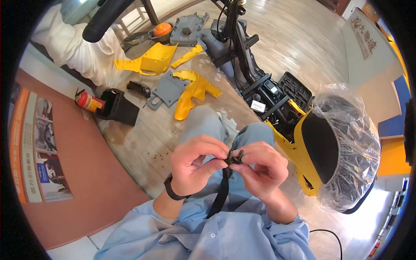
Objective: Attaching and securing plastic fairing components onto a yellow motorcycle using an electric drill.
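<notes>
My left hand (193, 167) and my right hand (262, 171) meet over my lap, their thumbs and fingertips closed on a small dark clip-like part (234, 158). Fingertips hide some of it, so its exact shape is unclear. Below the part a black strap (220, 195) runs down across my light blue clothes. A black band circles my left wrist.
Yellow panels (154, 58) and grey panels (167, 86) lie ahead on the floor, near a black bin (123, 115) and red extinguisher (91, 103). To the right stands a partly dismantled scooter (242, 56) with plastic-covered seat (346, 147) and open tool case (294, 86).
</notes>
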The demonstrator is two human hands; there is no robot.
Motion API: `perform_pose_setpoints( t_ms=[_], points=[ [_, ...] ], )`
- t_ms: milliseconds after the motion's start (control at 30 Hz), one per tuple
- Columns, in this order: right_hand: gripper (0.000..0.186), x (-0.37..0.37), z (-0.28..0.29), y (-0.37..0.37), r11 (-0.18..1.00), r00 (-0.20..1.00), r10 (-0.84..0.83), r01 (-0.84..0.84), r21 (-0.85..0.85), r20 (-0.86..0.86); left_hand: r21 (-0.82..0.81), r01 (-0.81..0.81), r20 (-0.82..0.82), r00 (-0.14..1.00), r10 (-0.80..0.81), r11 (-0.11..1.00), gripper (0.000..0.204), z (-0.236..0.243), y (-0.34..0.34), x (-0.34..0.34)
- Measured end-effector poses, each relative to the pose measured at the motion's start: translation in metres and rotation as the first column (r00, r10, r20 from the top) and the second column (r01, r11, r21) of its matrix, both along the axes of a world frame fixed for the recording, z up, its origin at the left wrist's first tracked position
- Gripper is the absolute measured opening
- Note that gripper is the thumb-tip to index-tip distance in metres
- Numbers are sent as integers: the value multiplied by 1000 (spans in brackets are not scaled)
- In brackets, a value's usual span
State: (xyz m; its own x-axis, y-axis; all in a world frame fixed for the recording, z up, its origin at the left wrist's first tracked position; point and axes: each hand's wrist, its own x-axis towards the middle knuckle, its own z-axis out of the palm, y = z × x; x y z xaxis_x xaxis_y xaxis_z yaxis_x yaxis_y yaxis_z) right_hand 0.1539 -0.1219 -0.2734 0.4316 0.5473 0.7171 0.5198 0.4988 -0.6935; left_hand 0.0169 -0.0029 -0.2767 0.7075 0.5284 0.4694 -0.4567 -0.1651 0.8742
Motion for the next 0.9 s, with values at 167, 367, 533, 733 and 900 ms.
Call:
perform_pose_setpoints(
  t_ms=[167, 367, 533, 733, 900],
  points=[
    [28, -3, 2, -1, 999, 999, 45, -45, 7, 14, 205, -132, 9, 991, 133, 970, 19, 10, -3, -5],
    [29, -5, 2, -2, 993, 993, 117, -116, 17, -24, 237, -177, 58, 984, 168, 955, 19, 11, -5, -6],
    [28, -6, 1, -3, 995, 994, 104, -103, 8, -47, 286, -196, 96, 980, 175, 938, 17, 8, -4, -4],
    [28, -9, -1, -6, 998, 994, 62, -63, -6, -85, 288, -193, 115, 979, 166, 938, 17, 8, -5, -1],
    [28, -8, -3, -7, 997, 990, 70, -71, -5, -124, 258, -201, 66, 980, 190, 945, 20, 10, -8, -2]
  ],
)
